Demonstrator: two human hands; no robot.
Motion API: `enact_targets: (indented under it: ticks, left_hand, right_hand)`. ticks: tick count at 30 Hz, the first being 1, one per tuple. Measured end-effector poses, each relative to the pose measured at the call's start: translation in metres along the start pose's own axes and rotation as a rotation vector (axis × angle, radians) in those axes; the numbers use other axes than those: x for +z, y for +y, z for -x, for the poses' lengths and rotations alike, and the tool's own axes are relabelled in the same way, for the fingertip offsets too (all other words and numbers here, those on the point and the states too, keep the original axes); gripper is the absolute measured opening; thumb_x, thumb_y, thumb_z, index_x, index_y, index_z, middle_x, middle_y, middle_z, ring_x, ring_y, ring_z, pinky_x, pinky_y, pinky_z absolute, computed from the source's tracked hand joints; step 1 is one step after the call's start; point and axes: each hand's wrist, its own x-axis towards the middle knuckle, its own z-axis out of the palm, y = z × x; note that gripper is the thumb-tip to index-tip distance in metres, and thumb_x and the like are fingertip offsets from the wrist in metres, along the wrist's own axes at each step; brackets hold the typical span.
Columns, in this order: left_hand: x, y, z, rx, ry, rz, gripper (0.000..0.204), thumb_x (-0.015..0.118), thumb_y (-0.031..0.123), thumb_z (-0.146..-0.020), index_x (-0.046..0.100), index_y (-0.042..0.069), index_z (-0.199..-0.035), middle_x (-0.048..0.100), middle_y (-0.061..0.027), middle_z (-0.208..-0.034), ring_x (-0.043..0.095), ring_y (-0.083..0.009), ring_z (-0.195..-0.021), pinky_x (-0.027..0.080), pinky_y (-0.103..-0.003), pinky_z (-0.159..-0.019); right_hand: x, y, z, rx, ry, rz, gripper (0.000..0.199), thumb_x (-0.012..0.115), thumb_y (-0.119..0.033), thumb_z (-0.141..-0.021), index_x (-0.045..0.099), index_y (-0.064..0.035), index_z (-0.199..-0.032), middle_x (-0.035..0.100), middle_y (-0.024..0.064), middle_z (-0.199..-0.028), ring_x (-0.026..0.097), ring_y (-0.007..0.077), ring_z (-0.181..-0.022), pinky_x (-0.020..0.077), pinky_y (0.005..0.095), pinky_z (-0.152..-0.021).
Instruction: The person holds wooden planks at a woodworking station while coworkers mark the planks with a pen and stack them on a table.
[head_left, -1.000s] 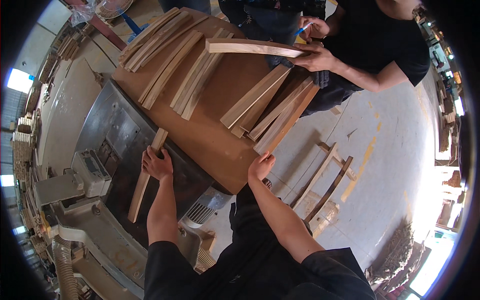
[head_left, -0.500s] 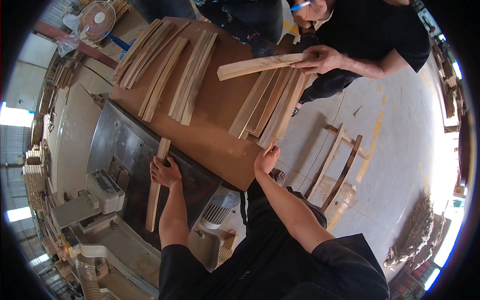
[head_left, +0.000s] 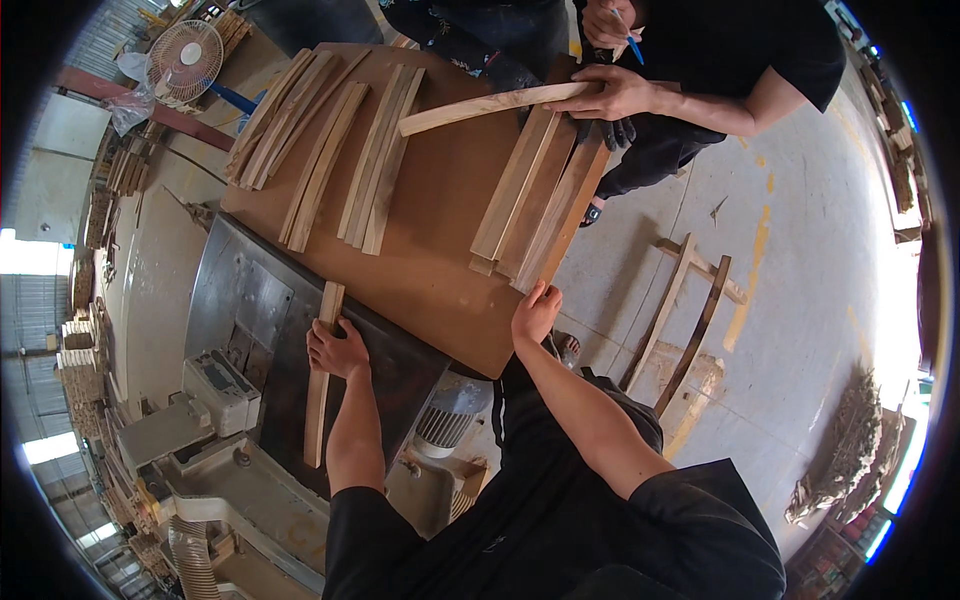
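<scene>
- Laid out on the brown surface [head_left: 420,290]: several rows of wooden strips [head_left: 381,160], slanting side by side. Best to leave these undisturbed while handling the near corner.
- Set against its near left edge, a dark metal surface [head_left: 390,370] of a machine; worth minding the level between the two when sliding wood across.
- Near the right edge of the brown surface, a bundle of strips [head_left: 541,205] with uneven near ends. Probably best to steady from the near end, without pushing toward the person opposite.
- Over the metal surface, gripped above the middle, a single strip [head_left: 316,415], far end close to the brown edge. Cannot tell whether resting or raised; better to guide level and lengthwise.
- Across the work, a longer strip [head_left: 480,105] in a co-worker's hand [head_left: 615,93]; sensible to allow room there.
- Reaching forward, back upward, thumb along the strip's right side: left hand [head_left: 338,349].
- Reaching farther right, slightly bent at the elbow: right hand [head_left: 537,314], at the bundle's near end.
- Left fingers [head_left: 322,350] closed around the single strip; right fingers curled narrow, exact hold hidden.
</scene>
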Motion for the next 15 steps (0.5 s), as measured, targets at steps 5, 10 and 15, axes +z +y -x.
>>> enact_targets:
  ticks: [5, 10, 15]
  left_hand:
    - [0.0025, -0.0002, -0.0001, 0.000, 0.004, 0.002, 0.053, 0.060, 0.044, -0.086, 0.053, 0.014, -0.129, 0.051, -0.0090, -0.131, 0.048, -0.0303, -0.119, 0.033, -0.048, -0.098]
    - [0.0045, -0.0049, 0.0009, 0.010, 0.016, 0.001, 0.053, 0.060, 0.044, -0.085, 0.053, 0.014, -0.129, 0.051, -0.0088, -0.131, 0.049, -0.0305, -0.118, 0.034, -0.048, -0.097]
    - [0.0038, -0.0036, 0.0017, 0.016, 0.030, -0.013, 0.052, 0.061, 0.044, -0.085, 0.053, 0.014, -0.128, 0.052, -0.0085, -0.128, 0.050, -0.0304, -0.116, 0.034, -0.048, -0.097]
  right_hand:
    - [-0.0003, 0.0008, -0.0010, 0.020, -0.011, -0.005, 0.038, 0.045, -0.038, -0.100, 0.050, -0.0008, -0.109, 0.055, 0.0225, -0.108, 0.057, 0.0420, -0.097, 0.0494, 0.0475, -0.078]
    - [0.0001, 0.0026, 0.0011, 0.001, 0.001, -0.005, 0.038, 0.045, -0.037, -0.100, 0.050, -0.0007, -0.110, 0.054, 0.0228, -0.109, 0.057, 0.0424, -0.097, 0.0495, 0.0481, -0.078]
    - [0.0002, 0.0056, 0.0010, 0.016, -0.022, -0.011, 0.039, 0.045, -0.038, -0.100, 0.048, -0.0007, -0.111, 0.053, 0.0231, -0.110, 0.058, 0.0430, -0.097, 0.0494, 0.0487, -0.078]
